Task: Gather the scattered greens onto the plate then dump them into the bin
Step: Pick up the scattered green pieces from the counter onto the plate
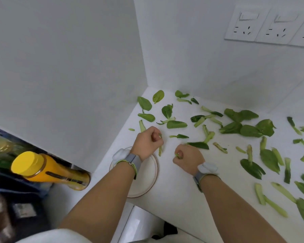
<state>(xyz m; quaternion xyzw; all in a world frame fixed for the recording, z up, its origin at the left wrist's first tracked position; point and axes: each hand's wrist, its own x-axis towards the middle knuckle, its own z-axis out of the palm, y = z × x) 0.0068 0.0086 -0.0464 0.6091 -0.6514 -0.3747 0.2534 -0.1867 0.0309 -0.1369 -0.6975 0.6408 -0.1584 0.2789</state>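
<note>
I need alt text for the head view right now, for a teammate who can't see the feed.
Head view: both hands work on a white counter strewn with green leaves and stems; the left hand pinches a stem piece above a white plate, and the right hand pinches a small scrap. A yellow-capped bottle lies at the left.
</note>
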